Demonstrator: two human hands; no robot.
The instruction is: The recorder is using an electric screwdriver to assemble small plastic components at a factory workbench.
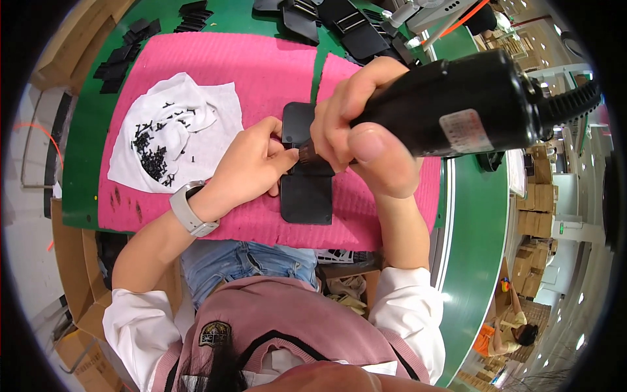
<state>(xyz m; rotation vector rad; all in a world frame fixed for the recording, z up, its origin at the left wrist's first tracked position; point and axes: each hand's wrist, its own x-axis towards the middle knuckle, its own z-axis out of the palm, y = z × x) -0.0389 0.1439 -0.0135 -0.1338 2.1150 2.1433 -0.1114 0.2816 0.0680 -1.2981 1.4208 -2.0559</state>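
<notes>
A black electric screwdriver [450, 101] is gripped in my right hand [369, 130], its tip end pointing left and down at a flat black plastic part [305, 199]. That part lies on the pink foam mat [274, 72], with a hinge-like middle between two rounded plates. My left hand [251, 160] is closed at the part's middle, thumb and fingertips pinched by the screwdriver's tip; what they hold, if anything, is hidden. To the left, a white cloth [219, 98] carries a pile of small black screws [151, 160].
Black plastic pieces [124, 55] lie in stacks at the far left of the green table [81, 170]. More black plates [353, 29] lie along the back. A ribbed cable [571, 101] trails from the screwdriver. Another person [506, 336] and cardboard boxes [535, 209] are off to the right.
</notes>
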